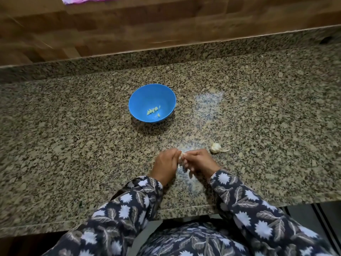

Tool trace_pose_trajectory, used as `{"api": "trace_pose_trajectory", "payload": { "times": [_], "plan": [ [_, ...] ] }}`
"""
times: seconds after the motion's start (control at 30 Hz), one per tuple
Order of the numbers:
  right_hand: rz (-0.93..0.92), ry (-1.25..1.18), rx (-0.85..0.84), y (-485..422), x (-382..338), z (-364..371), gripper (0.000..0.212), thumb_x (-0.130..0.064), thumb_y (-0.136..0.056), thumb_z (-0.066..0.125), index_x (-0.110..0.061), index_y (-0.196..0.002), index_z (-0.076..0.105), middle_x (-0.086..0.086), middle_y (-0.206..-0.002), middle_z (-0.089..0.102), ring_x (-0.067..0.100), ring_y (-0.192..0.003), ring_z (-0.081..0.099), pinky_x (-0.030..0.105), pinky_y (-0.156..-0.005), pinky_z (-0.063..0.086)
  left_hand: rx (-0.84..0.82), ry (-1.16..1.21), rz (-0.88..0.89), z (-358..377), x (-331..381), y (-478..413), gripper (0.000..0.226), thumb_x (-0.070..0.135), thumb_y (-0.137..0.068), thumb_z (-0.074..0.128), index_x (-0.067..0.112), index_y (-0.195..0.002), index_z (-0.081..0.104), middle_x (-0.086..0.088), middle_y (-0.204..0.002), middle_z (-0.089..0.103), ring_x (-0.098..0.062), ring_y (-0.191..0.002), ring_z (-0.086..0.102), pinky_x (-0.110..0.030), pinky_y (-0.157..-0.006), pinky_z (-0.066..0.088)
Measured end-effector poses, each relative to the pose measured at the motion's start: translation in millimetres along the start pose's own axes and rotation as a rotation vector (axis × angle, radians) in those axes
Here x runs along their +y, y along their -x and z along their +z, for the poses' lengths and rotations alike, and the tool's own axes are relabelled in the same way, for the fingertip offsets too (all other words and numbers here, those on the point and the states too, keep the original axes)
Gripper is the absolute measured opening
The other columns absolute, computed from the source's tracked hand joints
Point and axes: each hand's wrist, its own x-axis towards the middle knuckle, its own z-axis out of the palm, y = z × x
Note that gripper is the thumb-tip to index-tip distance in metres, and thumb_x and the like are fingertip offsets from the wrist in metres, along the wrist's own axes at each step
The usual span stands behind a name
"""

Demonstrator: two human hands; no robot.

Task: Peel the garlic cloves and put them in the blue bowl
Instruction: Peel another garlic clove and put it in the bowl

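The two hands are close together above the front part of the table (pixel 73 126), almost touching. The left hand (pixel 166 163) and the right hand (pixel 200 160) both have the fingers curled, and between them they pinch a small whitish garlic clove (pixel 181 157). Only a little of it shows between the fingers, so it is not possible to say how much skin is on it.

Just beside the right hand, on its outer side, a garlic bulb (pixel 215 147) lies on the table with its thin stem pointing to the right. It does not touch the hand.

The blue bowl (pixel 144 97) stands upright further back on the table, well apart from the hands and a little to the left of them. In its bottom lie several peeled cloves (pixel 153 110), small and pale, grouped near each other.

The table is of speckled granite. Behind it is a wall of brown wooden panels (pixel 129 24). The person wears dark sleeves (pixel 129 200) with a white pattern of leaves and flowers, and both forearms come over the front edge of the table.
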Motion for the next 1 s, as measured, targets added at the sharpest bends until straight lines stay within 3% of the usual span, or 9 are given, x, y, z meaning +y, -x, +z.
{"api": "trace_pose_trajectory", "payload": {
  "times": [0.1,0.2,0.4,0.5,0.6,0.7,0.77,0.9,1.0],
  "plan": [
    [-0.326,0.583,0.216,-5.1,3.2,-3.1,0.020,-0.013,-0.086,0.062,-0.005,-0.103,0.069,-0.002,-0.092,0.068,0.007,-0.078,0.061,0.017,-0.074,0.046,-0.204,0.775,-0.647,-1.8,19.2,-2.6,0.022,0.017,-0.100,0.037,0.008,-0.087,0.052,0.005,-0.055,0.041,-0.007,-0.045,0.034,-0.014,-0.039,0.027],
    [-0.335,0.572,0.253,-7.2,2.2,-4.0,0.023,-0.016,-0.084,0.065,-0.006,-0.105,0.068,0.004,-0.101,0.070,0.013,-0.089,0.063,0.021,-0.081,0.046,-0.245,1.128,-0.768,-9.2,18.6,-7.0,0.020,0.012,-0.099,0.035,0.009,-0.084,0.048,0.005,-0.054,0.040,-0.006,-0.043,0.033,-0.014,-0.038,0.027],
    [-0.214,0.423,0.396,-0.8,13.5,-6.9,0.014,-0.023,-0.073,0.075,-0.011,-0.074,0.071,0.001,-0.073,0.070,0.014,-0.068,0.065,0.024,-0.064,0.054,-0.132,0.857,-0.693,-15.7,17.1,2.2,0.025,0.015,-0.095,0.052,-0.006,-0.087,0.064,-0.007,-0.064,0.060,-0.011,-0.049,0.052,-0.017,-0.048,0.047],
    [-0.219,0.476,0.352,2.6,15.4,-3.7,0.013,-0.016,-0.083,0.065,-0.007,-0.092,0.070,0.005,-0.086,0.071,0.009,-0.070,0.062,0.013,-0.065,0.050,-0.174,0.792,-0.681,-18.4,20.3,3.3,0.022,0.010,-0.094,0.053,-0.007,-0.087,0.065,-0.011,-0.068,0.063,-0.010,-0.048,0.057,-0.017,-0.051,0.052],
    [-0.254,0.567,0.317,5.6,12.8,-1.0,0.033,-0.001,-0.090,0.052,-0.016,-0.117,0.062,-0.001,-0.102,0.069,0.001,-0.080,0.058,0.013,-0.076,0.050,-0.255,0.696,-0.658,-18.2,25.2,1.0,0.025,0.007,-0.097,0.046,-0.001,-0.079,0.063,-0.008,-0.066,0.059,-0.010,-0.049,0.054,-0.016,-0.049,0.048],
    [-0.324,0.589,0.209,8.9,7.8,2.7,0.039,-0.011,-0.094,0.048,-0.023,-0.131,0.050,-0.005,-0.106,0.063,0.008,-0.090,0.059,0.005,-0.073,0.041,-0.341,0.627,-0.609,-17.4,26.9,0.6,0.025,0.007,-0.098,0.042,0.003,-0.081,0.059,-0.005,-0.065,0.056,-0.008,-0.050,0.051,-0.015,-0.048,0.045],
    [-0.321,0.541,0.170,6.7,9.3,2.4,0.033,-0.018,-0.091,0.054,-0.021,-0.124,0.056,-0.004,-0.104,0.064,0.007,-0.091,0.057,0.005,-0.074,0.039,-0.366,0.586,-0.568,-16.6,26.1,0.4,0.022,0.007,-0.098,0.042,0.001,-0.088,0.060,-0.003,-0.065,0.054,-0.004,-0.048,0.050,-0.014,-0.047,0.043],
    [-0.296,0.405,0.228,-0.1,15.8,-2.0,0.014,-0.015,-0.081,0.069,-0.011,-0.094,0.071,-0.001,-0.087,0.070,0.011,-0.081,0.064,0.028,-0.081,0.053,-0.285,0.547,-0.527,-16.8,20.9,2.6,0.019,0.011,-0.092,0.056,-0.004,-0.094,0.067,-0.003,-0.062,0.058,-0.011,-0.052,0.051,-0.016,-0.047,0.043],
    [-0.263,0.290,0.312,0.4,17.6,-5.2,0.006,-0.012,-0.080,0.069,-0.017,-0.084,0.070,-0.007,-0.076,0.067,0.009,-0.071,0.064,0.021,-0.070,0.053,-0.158,0.530,-0.530,-18.4,12.4,4.3,0.011,0.012,-0.087,0.064,0.005,-0.084,0.072,-0.004,-0.066,0.065,-0.016,-0.057,0.055,-0.020,-0.049,0.046]
  ]
}}
